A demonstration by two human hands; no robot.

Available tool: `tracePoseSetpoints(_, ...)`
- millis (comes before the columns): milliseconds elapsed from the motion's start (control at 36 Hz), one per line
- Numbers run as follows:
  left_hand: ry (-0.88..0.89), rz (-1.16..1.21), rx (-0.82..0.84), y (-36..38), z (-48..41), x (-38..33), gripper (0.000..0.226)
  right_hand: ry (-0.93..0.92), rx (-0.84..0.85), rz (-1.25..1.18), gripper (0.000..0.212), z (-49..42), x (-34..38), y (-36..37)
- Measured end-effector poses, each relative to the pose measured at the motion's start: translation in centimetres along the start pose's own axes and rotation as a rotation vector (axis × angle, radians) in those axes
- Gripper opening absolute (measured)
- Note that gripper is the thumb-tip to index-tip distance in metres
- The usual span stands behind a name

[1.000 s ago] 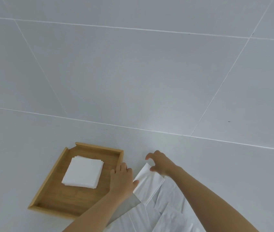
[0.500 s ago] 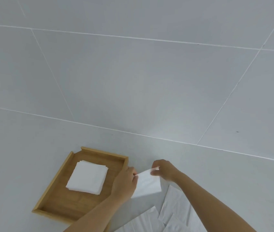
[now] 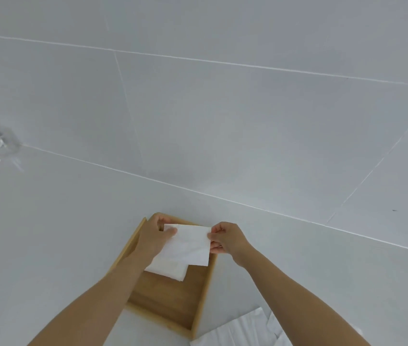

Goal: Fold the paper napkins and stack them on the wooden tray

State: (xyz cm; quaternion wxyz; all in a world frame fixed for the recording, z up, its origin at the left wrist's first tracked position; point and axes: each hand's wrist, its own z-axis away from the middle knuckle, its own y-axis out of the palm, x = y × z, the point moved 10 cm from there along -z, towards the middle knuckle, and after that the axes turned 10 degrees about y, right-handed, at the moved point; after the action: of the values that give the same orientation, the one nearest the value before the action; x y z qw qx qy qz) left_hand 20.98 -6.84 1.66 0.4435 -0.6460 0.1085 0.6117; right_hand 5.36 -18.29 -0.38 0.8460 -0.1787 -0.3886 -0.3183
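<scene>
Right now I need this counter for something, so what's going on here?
A person is folding paper napkins and stacking them. Both hands, the left hand and the right hand, hold a folded napkin by its ends over the wooden tray, above the stack of folded napkins already in it. More unfolded napkins lie on the counter beside the tray, so the job isn't finished.

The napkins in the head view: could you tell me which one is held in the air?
The folded napkin pinched between left hand and right hand; others lie stacked in the wooden tray or loose beside it.
</scene>
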Motion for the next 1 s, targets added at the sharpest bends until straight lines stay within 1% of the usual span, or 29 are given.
tracePoseSetpoints(139,-0.028,-0.114,-0.002,-2.6,-1.1,3.0,0.02,0.06,-0.004,-0.016,0.025,-1.6,-1.4,3.5)
tracePoseSetpoints(222,-0.016,-0.178,0.022,-2.8,-1.4,4.1,0.021,0.098,-0.019,0.026,0.024,-2.6,-2.6,4.8)
tracePoseSetpoints(472,-0.019,-0.305,0.076,-2.0,-2.4,6.7,0.022,0.143,-0.097,0.132,0.024,-4.3,-4.6,5.3)
tracePoseSetpoints(556,-0.001,-0.371,0.093,-1.5,-2.5,6.6,0.028,0.131,-0.118,0.156,0.025,-4.4,-4.7,5.2)
tracePoseSetpoints(611,0.028,-0.419,0.1,-1.3,-2.5,6.2,0.037,0.135,-0.122,0.177,0.022,-4.4,-4.9,5.2)
tracePoseSetpoints(667,0.049,-0.444,0.092,-1.4,-2.5,5.9,0.047,0.155,-0.094,0.184,0.014,-4.3,-5.1,5.4)
tracePoseSetpoints(694,0.055,-0.455,0.083,-1.6,-2.5,5.7,0.05,0.168,-0.071,0.183,0.015,-4.2,-5.1,5.5)
tracePoseSetpoints(778,0.076,-0.481,0.051,-2.1,-2.7,4.9,0.048,0.182,-0.01,0.198,0.029,-3.6,-4.9,5.4)
tracePoseSetpoints(861,0.132,-0.483,0.034,-2.0,-2.9,3.1,0.049,0.137,-0.006,0.24,0.045,-2.8,-3.9,4.3)
tracePoseSetpoints(917,0.189,-0.492,0.048,-1.1,-2.8,1.5,0.048,0.092,-0.015,0.257,0.048,-2.0,-3.2,3.0)
tracePoseSetpoints(1000,0.284,-0.521,0.12,1.6,-2.3,-1.1,0.045,0.036,-0.048,0.274,0.046,-0.8,-2.6,0.5)
